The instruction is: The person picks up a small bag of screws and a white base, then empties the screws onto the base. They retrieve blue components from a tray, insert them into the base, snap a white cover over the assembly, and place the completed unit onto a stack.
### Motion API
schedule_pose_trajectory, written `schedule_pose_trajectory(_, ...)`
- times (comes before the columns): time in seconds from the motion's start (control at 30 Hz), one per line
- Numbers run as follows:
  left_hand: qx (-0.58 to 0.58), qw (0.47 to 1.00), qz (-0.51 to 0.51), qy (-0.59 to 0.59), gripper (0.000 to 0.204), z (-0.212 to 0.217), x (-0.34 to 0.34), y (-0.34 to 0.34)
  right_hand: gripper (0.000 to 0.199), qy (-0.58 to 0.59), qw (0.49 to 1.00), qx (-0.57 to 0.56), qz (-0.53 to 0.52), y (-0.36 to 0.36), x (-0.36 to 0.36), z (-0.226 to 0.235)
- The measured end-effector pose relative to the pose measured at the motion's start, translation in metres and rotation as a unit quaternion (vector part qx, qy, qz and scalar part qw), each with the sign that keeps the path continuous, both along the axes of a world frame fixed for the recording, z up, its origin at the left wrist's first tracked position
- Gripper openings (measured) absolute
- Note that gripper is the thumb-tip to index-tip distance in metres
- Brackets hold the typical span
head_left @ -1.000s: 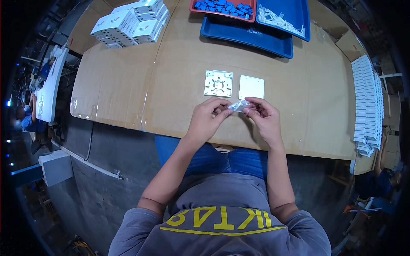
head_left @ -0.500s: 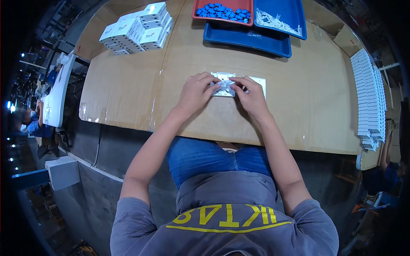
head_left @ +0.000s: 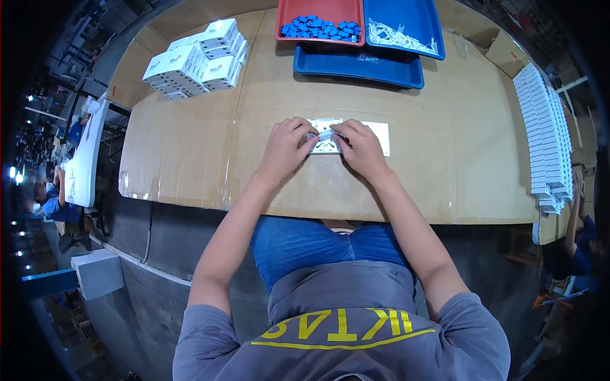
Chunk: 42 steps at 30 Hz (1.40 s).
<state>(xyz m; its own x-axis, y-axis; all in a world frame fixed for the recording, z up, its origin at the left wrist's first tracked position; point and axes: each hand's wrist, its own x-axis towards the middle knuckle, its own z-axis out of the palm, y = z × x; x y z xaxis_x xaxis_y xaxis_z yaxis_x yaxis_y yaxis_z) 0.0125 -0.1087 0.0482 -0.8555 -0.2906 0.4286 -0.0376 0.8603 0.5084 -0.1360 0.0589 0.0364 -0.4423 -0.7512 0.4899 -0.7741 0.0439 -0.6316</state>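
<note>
Hands come first, the left hand (head_left: 287, 149) and right hand (head_left: 361, 149) pinching a small clear bag (head_left: 326, 135) together over a white plate (head_left: 330, 137) on the cardboard table (head_left: 445, 159), with white boxes (head_left: 197, 60) and red tray (head_left: 321, 16) farther back.

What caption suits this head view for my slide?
Left hand and right hand pinch a small clear packet over white plates on the cardboard-covered table.

We count three trays (head_left: 359, 66) (one red, two blue), two white square plates (head_left: 381, 136) on the table, and one stack of white boxes (head_left: 197, 58).
</note>
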Motion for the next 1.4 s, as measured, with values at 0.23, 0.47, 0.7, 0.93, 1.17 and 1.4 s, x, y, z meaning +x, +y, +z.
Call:
schedule_pose_trajectory(0.23, 0.009, 0.999, -0.016, -0.046, 0.011, 0.008, -0.002, 0.000, 0.008, 0.045, 0.997, 0.054, 0.011, 0.001, -0.005, 0.014)
schedule_pose_trajectory(0.47, 0.025, 0.998, -0.005, -0.065, 0.011, 0.002, 0.000, -0.006, 0.009, 0.065, 0.994, 0.087, -0.010, -0.002, -0.001, 0.012)
schedule_pose_trajectory(0.7, 0.050, 0.997, -0.044, -0.026, 0.018, 0.012, 0.011, -0.001, 0.011, 0.101, 0.988, 0.111, 0.032, 0.003, -0.015, 0.016)
schedule_pose_trajectory(0.93, 0.029, 0.996, -0.089, -0.013, 0.026, 0.010, 0.014, 0.013, 0.009, 0.115, 0.970, 0.198, 0.087, 0.006, -0.026, 0.040)
schedule_pose_trajectory(1.17, 0.027, 0.998, -0.040, -0.028, 0.028, 0.002, 0.014, 0.039, 0.010, 0.143, 0.945, 0.259, 0.137, 0.010, -0.042, 0.058)
schedule_pose_trajectory(1.4, 0.080, 0.996, 0.043, 0.002, 0.051, -0.002, 0.014, 0.059, 0.017, 0.089, 0.986, 0.144, -0.010, -0.049, -0.117, 0.088)
